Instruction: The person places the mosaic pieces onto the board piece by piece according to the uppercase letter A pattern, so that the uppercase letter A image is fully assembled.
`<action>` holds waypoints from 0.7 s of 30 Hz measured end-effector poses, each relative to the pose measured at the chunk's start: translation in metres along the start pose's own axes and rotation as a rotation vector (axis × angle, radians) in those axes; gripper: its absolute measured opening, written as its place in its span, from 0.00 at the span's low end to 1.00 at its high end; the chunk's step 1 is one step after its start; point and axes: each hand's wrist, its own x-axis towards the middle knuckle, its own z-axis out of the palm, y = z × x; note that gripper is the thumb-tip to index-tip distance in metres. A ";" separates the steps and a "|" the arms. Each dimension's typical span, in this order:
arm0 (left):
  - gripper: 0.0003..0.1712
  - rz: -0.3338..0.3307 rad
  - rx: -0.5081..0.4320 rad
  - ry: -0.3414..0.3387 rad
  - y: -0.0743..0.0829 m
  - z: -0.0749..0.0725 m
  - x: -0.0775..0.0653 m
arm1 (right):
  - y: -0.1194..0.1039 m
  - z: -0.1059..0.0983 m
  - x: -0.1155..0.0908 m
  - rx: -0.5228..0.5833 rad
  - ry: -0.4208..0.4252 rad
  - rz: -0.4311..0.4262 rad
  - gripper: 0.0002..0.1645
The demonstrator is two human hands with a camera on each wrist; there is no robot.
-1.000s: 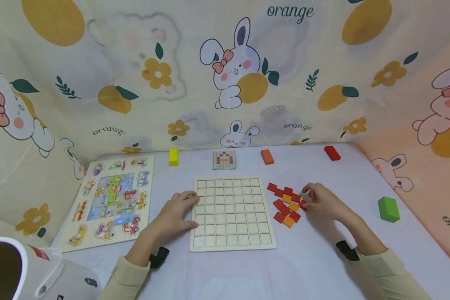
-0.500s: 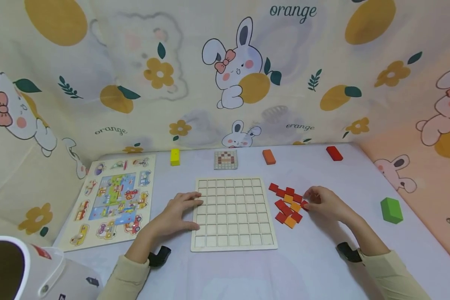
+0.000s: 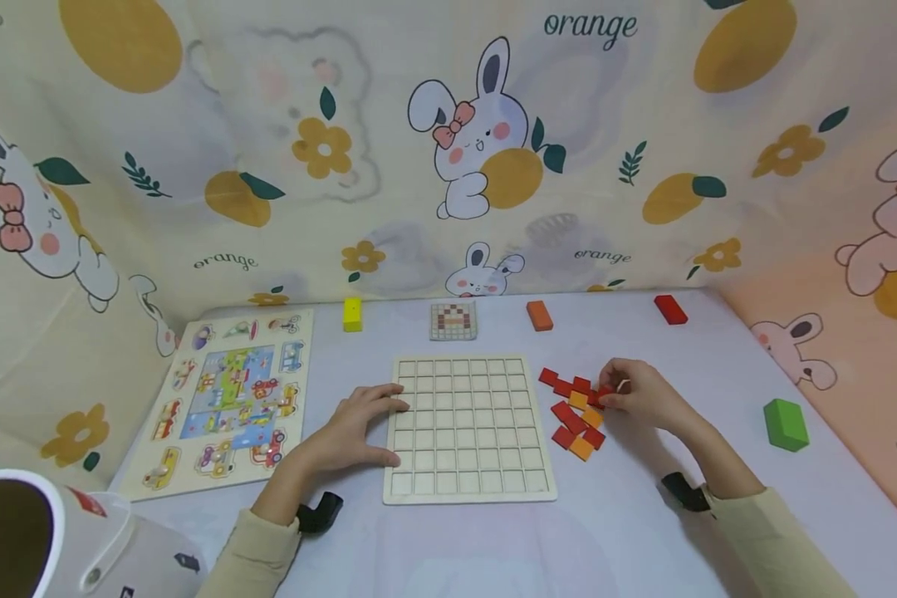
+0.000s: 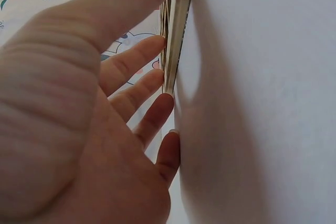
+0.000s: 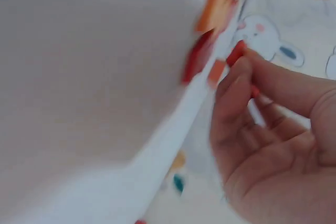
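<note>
A pale wooden grid board (image 3: pixel 469 432) lies flat in front of me, its square cells bare. At its left edge rests my left hand (image 3: pixel 351 436), fingers spread; in the left wrist view, the fingertips (image 4: pixel 155 43) touch the board's side (image 4: pixel 181 24). Right of the board lies a loose cluster of red tiles (image 3: pixel 566 415) and orange tiles (image 3: pixel 580 448). My right hand (image 3: pixel 646 397) is at the cluster's right side. Between its thumb and index finger it pinches a small red tile (image 5: pixel 237 52), partly covered by the fingers.
A small pattern card (image 3: pixel 453 321) lies behind the board, between a yellow block (image 3: pixel 352 315) and an orange block (image 3: pixel 540 316). Farther right are a red block (image 3: pixel 670 310) and a green block (image 3: pixel 786 424). A picture puzzle (image 3: pixel 224 399) and a white bucket (image 3: pixel 149 540) stand left.
My right hand has lifted slightly off the cluster's right side, moving a little left with a red tile between its fingers. My left hand keeps its place at the board.
</note>
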 end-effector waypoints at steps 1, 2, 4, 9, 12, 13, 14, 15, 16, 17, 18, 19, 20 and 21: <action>0.44 -0.003 0.000 0.000 0.000 0.001 0.000 | -0.004 0.001 0.006 0.015 -0.011 -0.019 0.10; 0.44 -0.004 0.000 0.000 -0.001 0.001 0.001 | -0.009 0.003 0.014 0.035 -0.027 -0.037 0.09; 0.44 -0.005 0.004 0.003 -0.001 0.002 0.001 | -0.021 0.010 0.031 0.080 -0.081 -0.081 0.09; 0.45 -0.003 0.009 0.007 -0.001 0.001 0.001 | -0.056 0.034 0.081 0.148 -0.232 -0.181 0.09; 0.45 -0.003 0.003 0.009 0.000 0.001 0.000 | -0.075 0.050 0.109 0.175 -0.292 -0.206 0.08; 0.44 -0.003 0.005 0.010 0.000 0.001 0.000 | -0.080 0.055 0.116 0.186 -0.307 -0.207 0.08; 0.44 -0.004 0.003 0.010 0.000 0.000 0.000 | -0.085 0.059 0.123 0.188 -0.313 -0.211 0.08; 0.44 -0.003 0.003 0.009 0.000 0.000 0.000 | -0.090 0.064 0.128 0.193 -0.314 -0.207 0.08; 0.44 -0.003 -0.002 0.008 0.001 0.000 0.000 | -0.093 0.067 0.133 0.197 -0.314 -0.204 0.08; 0.44 -0.003 -0.003 0.006 0.001 0.000 0.000 | -0.096 0.071 0.137 0.201 -0.310 -0.198 0.08; 0.44 -0.002 -0.005 0.005 0.001 0.000 0.000 | -0.098 0.074 0.140 0.200 -0.305 -0.191 0.08; 0.44 -0.005 -0.004 0.004 0.001 0.000 0.000 | -0.101 0.077 0.142 0.186 -0.298 -0.194 0.08; 0.44 -0.008 -0.006 0.003 0.001 0.000 0.000 | -0.103 0.080 0.144 0.174 -0.291 -0.202 0.08; 0.44 -0.010 -0.005 0.004 0.001 0.000 0.000 | -0.105 0.082 0.145 0.167 -0.287 -0.202 0.08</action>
